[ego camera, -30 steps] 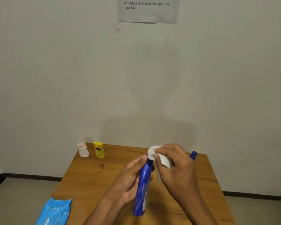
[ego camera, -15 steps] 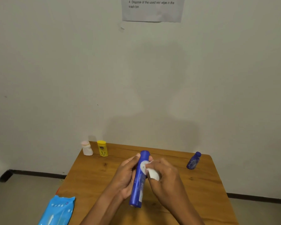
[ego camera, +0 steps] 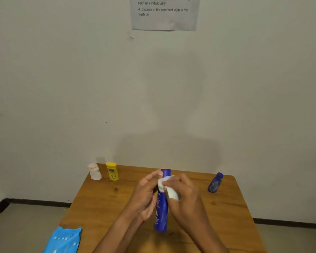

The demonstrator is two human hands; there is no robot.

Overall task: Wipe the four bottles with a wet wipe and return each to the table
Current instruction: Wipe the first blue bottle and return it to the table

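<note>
My left hand (ego camera: 145, 196) grips a tall blue bottle (ego camera: 161, 210), held above the middle of the wooden table (ego camera: 106, 203) with its cap end pointing away from me. My right hand (ego camera: 186, 196) pinches a white wet wipe (ego camera: 169, 189) and presses it against the bottle's upper part, just below the cap. A white bottle (ego camera: 94, 171) and a yellow bottle (ego camera: 112, 171) stand side by side at the table's far left corner. A small dark blue bottle (ego camera: 215, 182) stands at the far right.
A light blue wet-wipe pack (ego camera: 63, 241) lies at the table's near left edge, partly overhanging it. The table backs onto a plain wall with a paper instruction sheet (ego camera: 164, 13) taped high up. Grey floor shows on both sides.
The wipe has slid from the bottle's cap down onto its upper body. The bottle has been turned more upright in my left hand. The view has shifted slightly.
</note>
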